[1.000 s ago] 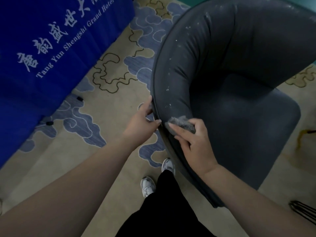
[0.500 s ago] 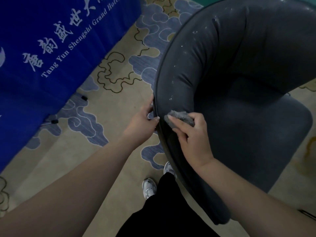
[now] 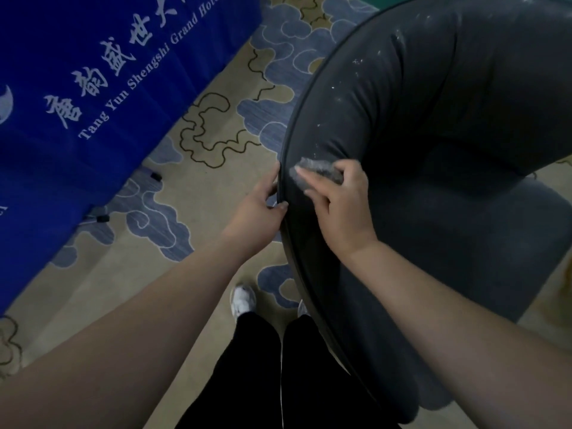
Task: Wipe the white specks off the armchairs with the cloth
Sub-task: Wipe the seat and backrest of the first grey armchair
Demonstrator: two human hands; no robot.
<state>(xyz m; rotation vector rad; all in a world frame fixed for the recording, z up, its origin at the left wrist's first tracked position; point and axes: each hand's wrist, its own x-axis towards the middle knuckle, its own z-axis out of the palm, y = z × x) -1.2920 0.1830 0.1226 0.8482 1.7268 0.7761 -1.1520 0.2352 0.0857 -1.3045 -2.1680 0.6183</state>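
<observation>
Nearest to me, below the armchair (image 3: 464, 212), stand the person's 2 legs in black trousers (image 3: 247, 366), with 1 white shoe (image 3: 243, 300) plain on the patterned carpet (image 3: 198, 193) and a second half hidden by the chair's rim; just above them the left hand (image 3: 260, 212) grips the dark piping at the armchair's outer edge, thumb on the inner face and fingers curled round the back, steadying it; beside it, on the padded top of the armchair's curved back, the right hand (image 3: 337, 205) presses the grey cloth (image 3: 318, 170) flat, fingers stretched over it and the thumb tucking the far end in. I judge the work to be partly done: the stretch of the armchair nearer than the cloth looks free of marks, while white specks (image 3: 356, 61) scatter along the rim farther up, so most of that curve is left, and I see only 1 armchair here. Ahead of the cloth the rim runs on unobstructed; the piping marks the drop at the outer edge; left of the armchair lies open carpet, then a blue banner (image 3: 93, 88) well apart.
</observation>
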